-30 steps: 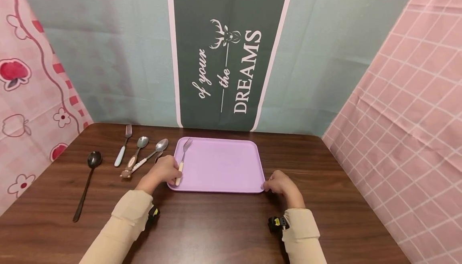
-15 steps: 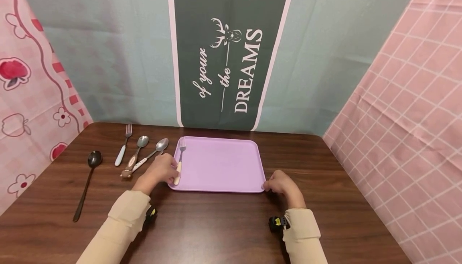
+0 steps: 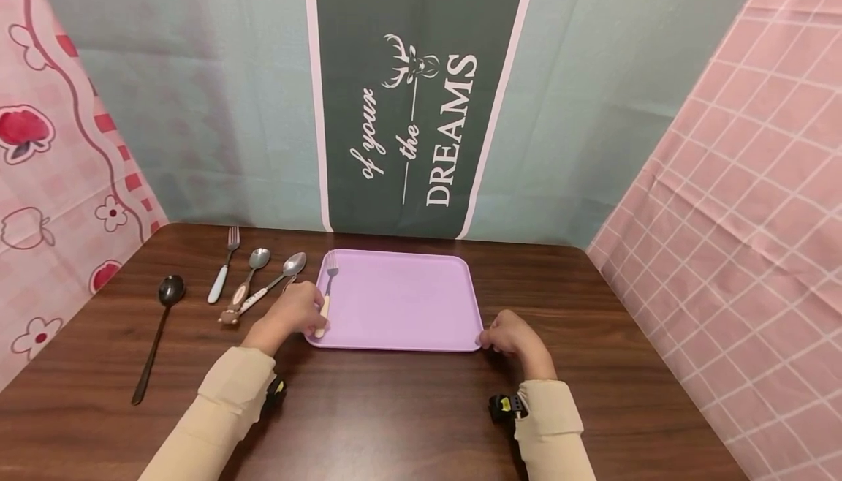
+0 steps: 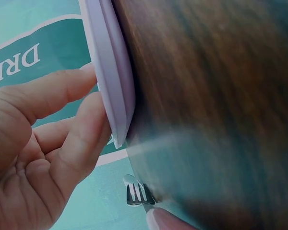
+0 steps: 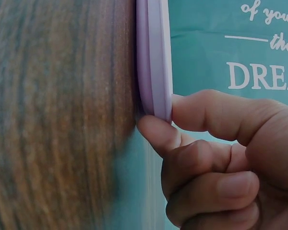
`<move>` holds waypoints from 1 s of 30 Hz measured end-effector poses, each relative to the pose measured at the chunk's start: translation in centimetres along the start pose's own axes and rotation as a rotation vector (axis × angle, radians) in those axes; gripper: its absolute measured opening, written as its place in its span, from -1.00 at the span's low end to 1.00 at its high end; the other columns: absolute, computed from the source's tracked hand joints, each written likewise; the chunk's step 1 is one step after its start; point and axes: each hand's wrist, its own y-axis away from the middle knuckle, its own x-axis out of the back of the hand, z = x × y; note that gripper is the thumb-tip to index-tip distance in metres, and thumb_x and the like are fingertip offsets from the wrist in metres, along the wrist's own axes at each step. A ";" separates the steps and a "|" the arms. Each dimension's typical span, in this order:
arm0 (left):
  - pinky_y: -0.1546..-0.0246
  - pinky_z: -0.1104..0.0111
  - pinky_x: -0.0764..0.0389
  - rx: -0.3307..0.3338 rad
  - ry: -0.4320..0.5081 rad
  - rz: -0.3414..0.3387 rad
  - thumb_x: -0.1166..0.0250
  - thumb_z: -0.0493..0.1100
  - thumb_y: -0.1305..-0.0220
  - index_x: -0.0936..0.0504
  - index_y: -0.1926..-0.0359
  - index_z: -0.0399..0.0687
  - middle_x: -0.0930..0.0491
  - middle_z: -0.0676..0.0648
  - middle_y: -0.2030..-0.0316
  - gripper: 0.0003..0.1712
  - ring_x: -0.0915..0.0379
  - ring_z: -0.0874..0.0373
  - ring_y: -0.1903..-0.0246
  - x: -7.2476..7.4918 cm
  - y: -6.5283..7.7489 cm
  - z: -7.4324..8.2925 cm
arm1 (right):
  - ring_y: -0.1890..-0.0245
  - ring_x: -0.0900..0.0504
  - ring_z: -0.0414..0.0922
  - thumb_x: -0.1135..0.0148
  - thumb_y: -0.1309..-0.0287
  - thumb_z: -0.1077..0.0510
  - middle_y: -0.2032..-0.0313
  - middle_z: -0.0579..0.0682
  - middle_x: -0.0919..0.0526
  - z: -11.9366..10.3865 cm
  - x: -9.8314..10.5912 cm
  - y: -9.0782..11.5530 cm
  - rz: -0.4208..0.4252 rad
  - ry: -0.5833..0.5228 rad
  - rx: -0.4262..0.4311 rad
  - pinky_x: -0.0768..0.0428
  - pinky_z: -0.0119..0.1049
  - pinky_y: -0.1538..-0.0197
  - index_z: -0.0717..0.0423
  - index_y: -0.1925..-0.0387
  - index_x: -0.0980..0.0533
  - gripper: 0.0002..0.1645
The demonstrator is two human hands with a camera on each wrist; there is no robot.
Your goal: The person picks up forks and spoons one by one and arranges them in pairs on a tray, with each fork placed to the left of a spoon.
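Note:
A lilac tray (image 3: 401,298) lies flat on the brown wooden table. Along its left side is a fork (image 3: 332,273) with a cream handle, tines towards the back. My left hand (image 3: 296,309) is at the tray's left edge, its fingertips on the fork's handle near the lower end. In the left wrist view the left fingers (image 4: 86,124) meet the tray's rim (image 4: 105,57), and the cream-handled fork is hidden. At the front right corner, my right hand (image 3: 509,335) pinches the tray between thumb and forefinger, other fingers curled in, as the right wrist view shows.
To the left lie a black long-handled spoon (image 3: 158,335), a pale-handled fork (image 3: 224,269), a bear-handled spoon (image 3: 246,283) and a spoon with a patterned white handle (image 3: 276,280). Printed cloths (image 3: 237,115) hang behind the table and at both sides.
The fork on the tray has turned from a slant to nearly parallel with the tray's left edge, its tines swinging left. My left hand stays at its handle; the right hand stays at the corner.

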 end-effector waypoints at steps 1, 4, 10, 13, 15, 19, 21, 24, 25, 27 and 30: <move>0.70 0.46 -0.49 0.000 -0.002 0.001 -0.45 -0.38 0.22 -0.51 0.60 -0.24 -0.46 0.00 0.77 -0.78 -0.45 0.25 0.78 0.0 0.0 0.0 | 0.82 -0.22 -0.22 -0.29 0.11 0.23 0.86 -0.11 -0.28 0.0 0.0 0.0 0.001 -0.003 -0.001 -0.21 -0.42 0.71 0.22 0.77 -0.51 -0.75; 0.71 0.46 -0.48 -0.003 0.000 -0.002 -0.43 -0.36 0.18 -0.49 0.64 -0.22 -0.45 0.01 0.79 -0.78 -0.45 0.25 0.79 0.0 0.0 0.1 | 0.83 -0.22 -0.22 -0.28 0.11 0.24 0.86 -0.11 -0.28 -0.1 0.0 0.1 0.003 -0.014 -0.003 -0.21 -0.43 0.72 0.22 0.77 -0.50 -0.75; 0.52 0.31 -0.49 -0.031 -0.105 0.022 -0.42 -0.18 0.08 -0.59 0.51 -0.26 -0.52 -0.06 0.65 -0.77 -0.47 0.12 0.61 0.4 0.0 0.3 | 0.83 -0.23 -0.23 -0.27 0.09 0.25 0.86 -0.10 -0.31 -0.1 0.0 0.3 -0.014 -0.053 -0.025 -0.24 -0.45 0.72 0.25 0.77 -0.48 -0.73; 0.32 0.14 -0.46 -0.110 -0.218 0.034 -0.41 -0.13 0.08 -0.62 0.29 -0.32 -0.59 -0.15 0.43 -0.64 -0.48 -0.04 0.38 0.6 0.3 0.4 | 0.83 -0.24 -0.24 -0.26 0.09 0.25 0.85 -0.09 -0.32 -0.1 0.0 0.3 -0.024 -0.082 -0.040 -0.24 -0.46 0.72 0.26 0.77 -0.48 -0.73; 0.19 0.07 -0.46 -0.168 -0.273 0.016 -0.41 -0.14 0.09 -0.60 0.16 -0.34 -0.59 -0.22 0.27 -0.55 -0.48 -0.12 0.23 0.8 0.5 0.5 | 0.82 -0.25 -0.24 -0.26 0.08 0.25 0.84 -0.08 -0.33 -0.1 0.0 0.3 -0.027 -0.091 -0.046 -0.25 -0.47 0.72 0.26 0.77 -0.48 -0.73; 0.17 0.03 -0.46 -0.234 -0.362 -0.019 -0.40 -0.15 0.11 -0.62 0.12 -0.27 -0.55 -0.24 0.20 -0.54 -0.46 -0.14 0.15 1.1 1.0 0.7 | 0.81 -0.28 -0.23 -0.26 0.07 0.24 0.83 -0.06 -0.35 -0.2 0.1 0.3 -0.030 -0.091 -0.046 -0.26 -0.46 0.73 0.25 0.76 -0.48 -0.73; 0.21 0.04 -0.47 -0.234 -0.394 -0.013 -0.40 -0.15 0.11 -0.64 0.11 -0.21 -0.54 -0.23 0.21 -0.55 -0.46 -0.11 0.17 1.1 1.2 0.7 | 0.81 -0.28 -0.23 -0.26 0.07 0.24 0.83 -0.06 -0.35 -0.2 0.1 0.3 -0.030 -0.089 -0.043 -0.26 -0.46 0.73 0.26 0.76 -0.48 -0.72; 0.26 0.05 -0.48 -0.227 -0.423 -0.001 -0.40 -0.15 0.12 -0.65 0.11 -0.18 -0.53 -0.22 0.22 -0.55 -0.47 -0.10 0.21 1.1 1.3 0.6 | 0.81 -0.28 -0.22 -0.27 0.06 0.24 0.84 -0.06 -0.34 -0.1 0.1 0.3 -0.035 -0.088 -0.046 -0.25 -0.46 0.73 0.26 0.77 -0.47 -0.71; 0.26 0.05 -0.48 -0.224 -0.429 0.003 -0.40 -0.15 0.12 -0.65 0.11 -0.17 -0.53 -0.22 0.22 -0.55 -0.47 -0.10 0.22 1.1 1.3 0.5 | 0.81 -0.28 -0.22 -0.27 0.06 0.24 0.84 -0.06 -0.34 -0.1 0.1 0.3 -0.037 -0.089 -0.048 -0.25 -0.46 0.73 0.26 0.77 -0.47 -0.71; 0.28 0.05 -0.49 -0.222 -0.437 0.006 -0.40 -0.16 0.13 -0.66 0.12 -0.16 -0.53 -0.21 0.23 -0.56 -0.47 -0.10 0.24 1.1 1.4 0.4 | 0.81 -0.28 -0.22 -0.27 0.05 0.24 0.84 -0.07 -0.33 -0.1 0.0 0.3 -0.038 -0.090 -0.051 -0.25 -0.47 0.73 0.25 0.77 -0.46 -0.70; 0.29 0.05 -0.49 -0.219 -0.436 0.007 -0.41 -0.17 0.13 -0.67 0.14 -0.16 -0.53 -0.21 0.23 -0.58 -0.48 -0.09 0.26 1.1 1.4 0.3 | 0.82 -0.27 -0.23 -0.26 0.05 0.23 0.84 -0.07 -0.33 -0.1 0.0 0.3 -0.039 -0.086 -0.049 -0.25 -0.47 0.74 0.25 0.78 -0.46 -0.70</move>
